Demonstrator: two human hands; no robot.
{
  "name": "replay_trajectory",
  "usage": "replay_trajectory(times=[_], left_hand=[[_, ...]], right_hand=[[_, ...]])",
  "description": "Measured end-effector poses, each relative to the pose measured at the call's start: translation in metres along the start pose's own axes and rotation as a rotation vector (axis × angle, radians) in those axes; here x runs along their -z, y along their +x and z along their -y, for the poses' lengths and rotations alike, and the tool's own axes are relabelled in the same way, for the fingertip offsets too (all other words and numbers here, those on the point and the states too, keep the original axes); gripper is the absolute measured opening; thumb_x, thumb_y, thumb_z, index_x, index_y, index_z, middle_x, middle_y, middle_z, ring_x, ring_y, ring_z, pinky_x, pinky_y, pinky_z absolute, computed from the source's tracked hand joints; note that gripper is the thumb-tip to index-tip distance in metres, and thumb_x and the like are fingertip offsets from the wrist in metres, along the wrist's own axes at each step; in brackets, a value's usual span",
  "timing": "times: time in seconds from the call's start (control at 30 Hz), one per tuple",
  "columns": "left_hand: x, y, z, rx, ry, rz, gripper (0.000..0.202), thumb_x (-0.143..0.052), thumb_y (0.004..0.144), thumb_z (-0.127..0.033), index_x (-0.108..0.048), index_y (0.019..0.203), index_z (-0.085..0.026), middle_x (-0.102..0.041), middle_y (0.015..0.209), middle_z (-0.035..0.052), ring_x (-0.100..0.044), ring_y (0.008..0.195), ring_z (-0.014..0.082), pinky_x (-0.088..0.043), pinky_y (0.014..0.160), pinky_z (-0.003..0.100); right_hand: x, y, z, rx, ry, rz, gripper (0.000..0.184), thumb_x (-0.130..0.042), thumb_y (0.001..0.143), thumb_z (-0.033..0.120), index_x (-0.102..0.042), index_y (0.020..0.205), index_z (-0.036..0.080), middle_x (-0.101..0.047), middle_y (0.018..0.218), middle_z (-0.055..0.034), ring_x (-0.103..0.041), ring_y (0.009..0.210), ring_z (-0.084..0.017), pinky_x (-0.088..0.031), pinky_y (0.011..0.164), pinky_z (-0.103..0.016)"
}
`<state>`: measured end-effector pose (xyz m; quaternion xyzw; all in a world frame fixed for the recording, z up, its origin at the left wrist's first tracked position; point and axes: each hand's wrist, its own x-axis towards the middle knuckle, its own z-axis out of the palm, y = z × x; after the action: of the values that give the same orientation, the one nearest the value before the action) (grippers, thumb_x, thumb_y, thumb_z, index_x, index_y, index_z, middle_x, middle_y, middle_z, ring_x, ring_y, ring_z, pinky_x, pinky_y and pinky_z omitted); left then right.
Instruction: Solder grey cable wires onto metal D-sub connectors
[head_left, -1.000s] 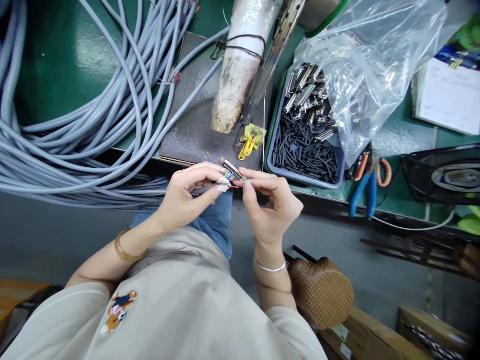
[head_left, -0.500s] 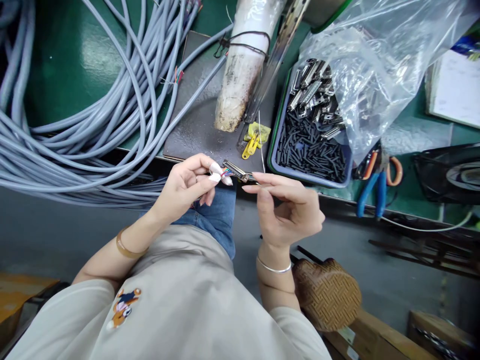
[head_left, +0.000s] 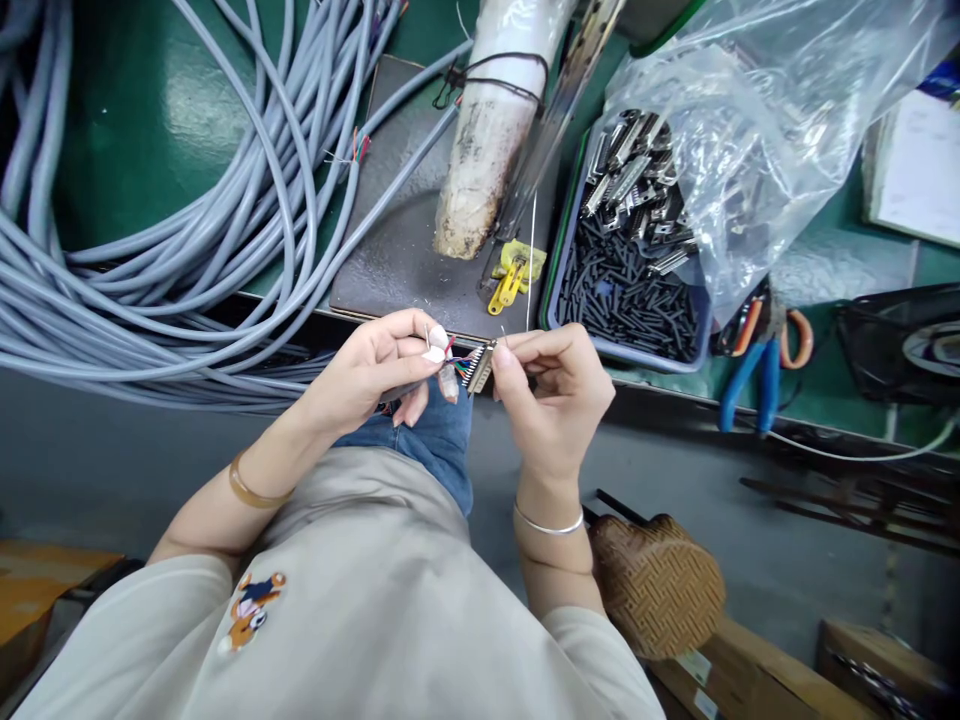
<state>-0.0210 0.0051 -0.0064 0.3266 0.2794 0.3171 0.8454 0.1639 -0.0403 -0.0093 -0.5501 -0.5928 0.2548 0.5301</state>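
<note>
"One green bench [head_left: 139, 115] spans the top. What's the largest thing on it?"

"Grey cables [head_left: 45, 300], a looping bundle filling the left side and drooping past the front edge."

"And over on the right?"

"Clear plastic bag [head_left: 795, 170], draped across the back of a blue tray [head_left: 652, 364]. Metal connectors [head_left: 626, 165] lie towards the tray's rear, short black tubes [head_left: 630, 290] in front."

"Between cables and tray?"

"Dark board [head_left: 405, 260], with a stained white roll [head_left: 487, 150] over it."

"Where are the hands?"

"Left hand [head_left: 394, 365] and right hand [head_left: 559, 385] face each other at the bench's front edge, above the lap."

"Smaller things?"

"Blue-handled pliers [head_left: 766, 375] right of the tray, handles overhanging the edge. Then a yellow piece [head_left: 510, 283] on the board. Then the multi-pin connector [head_left: 480, 370], between the hands; right thumb and forefinger are clamped on its upper end."

"Smallest?"

"Coloured wires [head_left: 460, 365], reaching the connector's pin side. Left thumb and forefinger are pinched together on them."
</note>
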Motion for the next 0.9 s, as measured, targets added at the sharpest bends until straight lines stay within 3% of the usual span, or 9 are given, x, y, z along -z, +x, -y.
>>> replay_trajectory(times=[0.57, 0.77, 0.9], left_hand=[[-0.001, 0.002, 0.002, -0.051, 0.085, -0.025, 0.030, -0.079, 0.084, -0.036, -0.058, 0.092, -0.016, -0.074, 0.071, 0.0014, -0.055, 0.038, 0.0063, -0.040, 0.035, 0.016], [-0.011, 0.002, 0.004, -0.102, 0.262, -0.175, 0.028, -0.086, 0.074, -0.029, -0.064, 0.085, -0.014, -0.058, 0.056, -0.0059, -0.045, 0.037, 0.0024, -0.035, 0.035, 0.014], [-0.015, 0.001, 0.007, -0.132, 0.312, -0.216, 0.025, -0.083, 0.076, -0.027, -0.062, 0.078, -0.014, -0.060, 0.056, -0.0041, -0.041, 0.038, 0.0009, -0.032, 0.035, 0.013]], right_hand=[[0.001, 0.000, 0.000, -0.067, 0.029, 0.003, 0.019, -0.068, 0.095, 0.029, -0.057, 0.081, 0.022, -0.068, 0.079, 0.0050, -0.052, 0.054, -0.006, -0.043, 0.050, -0.022], [0.002, 0.001, -0.001, -0.049, 0.015, 0.033, 0.020, -0.067, 0.096, 0.031, -0.056, 0.081, 0.022, -0.068, 0.080, 0.0043, -0.054, 0.058, -0.006, -0.045, 0.051, -0.022], [0.003, 0.004, -0.002, -0.034, -0.014, 0.073, 0.017, -0.066, 0.096, 0.030, -0.058, 0.084, 0.023, -0.067, 0.081, 0.0042, -0.056, 0.061, -0.007, -0.047, 0.054, -0.022]])
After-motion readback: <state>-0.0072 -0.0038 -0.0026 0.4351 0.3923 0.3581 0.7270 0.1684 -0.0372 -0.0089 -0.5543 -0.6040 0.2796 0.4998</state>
